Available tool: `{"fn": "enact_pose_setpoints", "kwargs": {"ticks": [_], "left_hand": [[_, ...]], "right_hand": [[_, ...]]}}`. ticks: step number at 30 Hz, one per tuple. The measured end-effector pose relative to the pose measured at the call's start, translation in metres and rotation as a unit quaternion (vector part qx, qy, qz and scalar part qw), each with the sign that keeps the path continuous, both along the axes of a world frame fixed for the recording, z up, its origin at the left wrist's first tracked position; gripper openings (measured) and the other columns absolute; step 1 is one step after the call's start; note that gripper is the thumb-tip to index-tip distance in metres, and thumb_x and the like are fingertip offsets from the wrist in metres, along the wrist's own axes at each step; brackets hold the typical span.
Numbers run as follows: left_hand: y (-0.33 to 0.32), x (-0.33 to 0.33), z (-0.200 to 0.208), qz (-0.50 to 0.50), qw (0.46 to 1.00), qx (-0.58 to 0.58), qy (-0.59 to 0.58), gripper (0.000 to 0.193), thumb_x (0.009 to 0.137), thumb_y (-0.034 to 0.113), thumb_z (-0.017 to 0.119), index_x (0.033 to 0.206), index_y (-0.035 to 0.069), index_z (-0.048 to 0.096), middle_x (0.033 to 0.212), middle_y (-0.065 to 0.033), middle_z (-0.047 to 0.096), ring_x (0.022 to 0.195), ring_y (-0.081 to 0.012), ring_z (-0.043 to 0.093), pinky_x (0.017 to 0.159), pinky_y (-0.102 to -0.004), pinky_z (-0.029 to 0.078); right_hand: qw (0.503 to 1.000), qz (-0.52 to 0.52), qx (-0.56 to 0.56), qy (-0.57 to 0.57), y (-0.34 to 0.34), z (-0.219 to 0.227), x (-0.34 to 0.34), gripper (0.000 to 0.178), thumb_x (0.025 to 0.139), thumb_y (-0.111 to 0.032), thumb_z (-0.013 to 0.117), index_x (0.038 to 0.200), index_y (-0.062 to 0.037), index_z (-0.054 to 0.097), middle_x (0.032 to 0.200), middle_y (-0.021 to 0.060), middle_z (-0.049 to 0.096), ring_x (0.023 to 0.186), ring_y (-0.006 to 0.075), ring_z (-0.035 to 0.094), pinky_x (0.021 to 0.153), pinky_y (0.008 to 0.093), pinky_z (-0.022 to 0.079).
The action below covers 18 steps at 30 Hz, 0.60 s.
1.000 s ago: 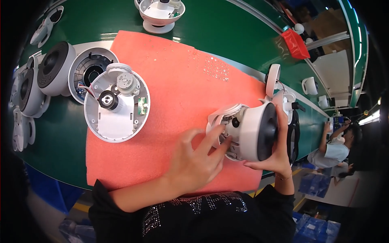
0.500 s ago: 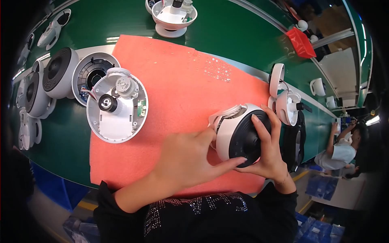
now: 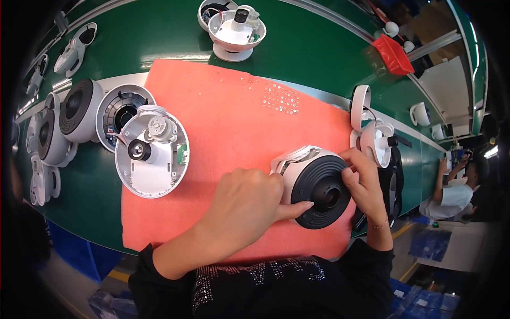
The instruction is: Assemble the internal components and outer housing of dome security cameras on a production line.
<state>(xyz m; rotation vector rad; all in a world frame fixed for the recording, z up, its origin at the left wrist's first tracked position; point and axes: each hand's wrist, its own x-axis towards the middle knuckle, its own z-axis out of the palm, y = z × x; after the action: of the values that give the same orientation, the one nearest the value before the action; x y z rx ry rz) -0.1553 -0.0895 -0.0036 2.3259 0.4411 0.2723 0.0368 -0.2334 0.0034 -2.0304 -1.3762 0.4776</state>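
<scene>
Hands: your left hand (image 3: pixel 241 199) and right hand (image 3: pixel 364 183) clamp the camera housing (image 3: pixel 317 187); sideways pressure may roll it off the pad (image 3: pixel 239 117).

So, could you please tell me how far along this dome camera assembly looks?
Done: several closed housings sit at the far left. In hand: the left hand and right hand grip a housing with a black ribbed ring on the orange mat. Left: an open base with exposed parts.

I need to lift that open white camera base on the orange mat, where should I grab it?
Take the base by its round outer rim, from above, fingers on opposite edges. It lies flat and open side up on the mat, with the lens module and wires exposed inside.
</scene>
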Motion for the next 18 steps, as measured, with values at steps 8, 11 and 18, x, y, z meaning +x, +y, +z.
{"fn": "enact_pose_setpoints", "kwargs": {"ticks": [8, 11, 18], "left_hand": [[0.001, 0.006, -0.003, -0.001, 0.999, 0.040, 0.013, 0.047, 0.070, 0.047, 0.066, 0.050, 0.005, 0.060, 0.041, -0.0092, 0.048, 0.039, -0.0245, 0.052, 0.041, -0.0336, 0.042], [0.006, 0.008, -0.002, -0.012, 0.999, 0.033, 0.022, 0.046, 0.070, 0.046, 0.066, 0.052, 0.004, 0.059, 0.042, -0.0098, 0.048, 0.039, -0.0255, 0.051, 0.042, -0.0345, 0.041], [0.009, 0.009, 0.006, -0.044, 0.996, 0.071, 0.021, 0.046, 0.071, 0.045, 0.066, 0.050, 0.005, 0.059, 0.042, -0.0092, 0.048, 0.039, -0.0248, 0.051, 0.040, -0.0343, 0.040]], "right_hand": [[0.998, 0.022, -0.061, -0.026, 0.021, 0.010, 0.012, 0.035, 0.087, -0.025, 0.051, 0.065, 0.0018, 0.052, 0.050, 0.0113, 0.042, 0.044, 0.0197, 0.041, 0.045, 0.0323, 0.030], [0.988, 0.056, -0.135, -0.053, 0.025, 0.012, 0.018, 0.041, 0.088, -0.030, 0.048, 0.062, 0.0019, 0.050, 0.049, 0.0129, 0.044, 0.044, 0.0246, 0.043, 0.046, 0.0346, 0.030], [0.976, 0.080, -0.126, -0.158, 0.022, 0.013, 0.015, 0.040, 0.086, -0.034, 0.049, 0.063, -0.0019, 0.054, 0.053, 0.0132, 0.049, 0.049, 0.0304, 0.048, 0.050, 0.0398, 0.035]]}}
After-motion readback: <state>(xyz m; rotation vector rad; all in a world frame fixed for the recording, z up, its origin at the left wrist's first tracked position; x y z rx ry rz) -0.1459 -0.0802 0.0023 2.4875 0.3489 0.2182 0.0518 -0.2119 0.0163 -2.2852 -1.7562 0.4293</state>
